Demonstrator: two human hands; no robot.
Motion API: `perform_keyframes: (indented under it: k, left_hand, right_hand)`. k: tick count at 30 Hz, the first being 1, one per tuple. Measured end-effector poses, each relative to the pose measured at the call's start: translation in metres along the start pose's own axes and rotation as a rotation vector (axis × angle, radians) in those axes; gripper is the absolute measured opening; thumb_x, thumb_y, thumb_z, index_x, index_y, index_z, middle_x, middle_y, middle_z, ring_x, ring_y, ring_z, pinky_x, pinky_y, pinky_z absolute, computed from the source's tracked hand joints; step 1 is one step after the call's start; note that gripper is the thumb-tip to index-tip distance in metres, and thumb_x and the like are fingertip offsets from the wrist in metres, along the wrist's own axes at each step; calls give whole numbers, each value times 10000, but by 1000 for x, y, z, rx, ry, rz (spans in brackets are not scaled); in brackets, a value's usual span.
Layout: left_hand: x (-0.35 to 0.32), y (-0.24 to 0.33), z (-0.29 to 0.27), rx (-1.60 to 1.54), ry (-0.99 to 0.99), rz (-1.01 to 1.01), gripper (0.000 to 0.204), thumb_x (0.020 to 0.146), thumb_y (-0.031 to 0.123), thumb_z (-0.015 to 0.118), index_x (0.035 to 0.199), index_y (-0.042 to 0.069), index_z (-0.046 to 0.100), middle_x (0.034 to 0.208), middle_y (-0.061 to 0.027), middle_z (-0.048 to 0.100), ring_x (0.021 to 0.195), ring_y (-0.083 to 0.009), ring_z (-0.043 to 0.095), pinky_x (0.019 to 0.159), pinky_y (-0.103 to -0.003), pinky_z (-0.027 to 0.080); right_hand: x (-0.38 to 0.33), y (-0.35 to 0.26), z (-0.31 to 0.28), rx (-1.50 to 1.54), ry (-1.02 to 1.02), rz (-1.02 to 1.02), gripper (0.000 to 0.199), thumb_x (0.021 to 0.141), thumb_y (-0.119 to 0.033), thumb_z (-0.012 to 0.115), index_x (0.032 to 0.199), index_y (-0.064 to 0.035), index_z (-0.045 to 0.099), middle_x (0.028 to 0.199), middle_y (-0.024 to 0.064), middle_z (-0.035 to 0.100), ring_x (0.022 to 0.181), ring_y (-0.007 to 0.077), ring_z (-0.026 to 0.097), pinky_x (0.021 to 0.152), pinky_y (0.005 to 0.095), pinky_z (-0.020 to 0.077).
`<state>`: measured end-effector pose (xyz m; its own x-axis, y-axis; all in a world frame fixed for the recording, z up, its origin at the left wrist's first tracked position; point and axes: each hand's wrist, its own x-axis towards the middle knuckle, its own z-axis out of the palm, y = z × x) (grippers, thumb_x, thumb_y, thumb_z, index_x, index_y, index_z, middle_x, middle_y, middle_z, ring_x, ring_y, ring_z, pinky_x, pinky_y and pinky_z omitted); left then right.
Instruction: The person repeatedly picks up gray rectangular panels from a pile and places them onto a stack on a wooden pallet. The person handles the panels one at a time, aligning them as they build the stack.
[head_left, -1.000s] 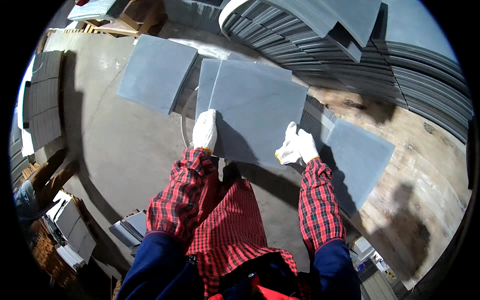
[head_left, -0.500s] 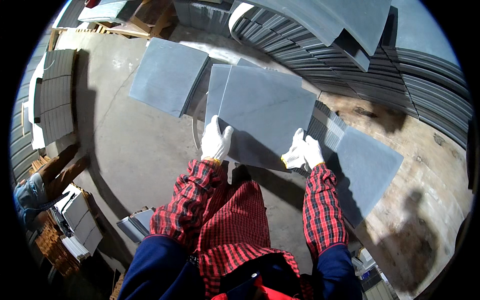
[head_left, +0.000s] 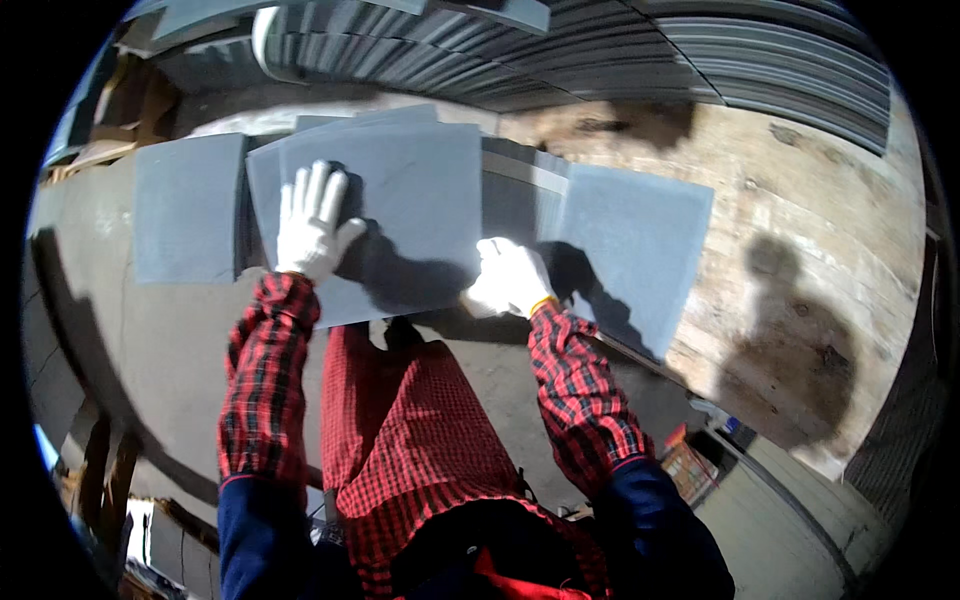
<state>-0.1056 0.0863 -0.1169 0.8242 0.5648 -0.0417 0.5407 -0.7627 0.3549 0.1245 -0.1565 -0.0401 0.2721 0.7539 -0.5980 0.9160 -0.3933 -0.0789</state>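
Observation:
In front of me lies a square grey stone tile (head_left: 425,185), with the edges of other tiles showing under it at the left and back. My left hand (head_left: 318,222), in a white knit glove, rests over its left part, open, fingers stretched out toward the back. At the tile's right edge, my gloved right hand (head_left: 508,278) is closed on the tile near the front corner; some of its fingers are hidden. To the left is another grey tile (head_left: 188,208). On the right, a row of standing tiles (head_left: 522,180) leads to a leaning grey tile (head_left: 636,255).
Long rows of stacked grey tiles (head_left: 780,60) line the back. A stained wooden board (head_left: 770,200) spreads at the right, with my shadow on it. Concrete floor (head_left: 180,350) shows at the left. Crates and a cable lie at the lower right.
My view has swung to the right. The left hand has gone from gripping the tile's front edge to lying spread on its face. The right hand stays on the right edge.

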Motion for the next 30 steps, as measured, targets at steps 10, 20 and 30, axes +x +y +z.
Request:
perform_keyframes:
  k: [10,20,30]
  left_hand:
    - [30,-48,3,133,170,-8,679,981,478,524,1503,67,384,1583,-188,312,1467,-388,265,1184,-525,217]
    - [-26,24,21,194,52,-236,631,995,467,497,1499,102,400,1588,-151,315,1465,-365,273,1190,-544,199]
    - [-26,14,24,199,100,-214,617,984,460,529,1484,112,427,1579,-136,340,1461,-349,293,1194,-532,207]
  right_hand:
    - [-122,9,-154,361,252,270,386,805,-130,623,1186,-128,688,1260,35,654,859,131,647,634,284,533]
    - [-117,53,-160,48,201,250,573,670,-330,676,1210,-157,599,1295,56,552,1263,232,459,1125,404,286]
    - [27,138,-79,-561,253,291,439,721,-274,656,1142,-159,612,1144,45,577,1138,204,497,1018,378,340]
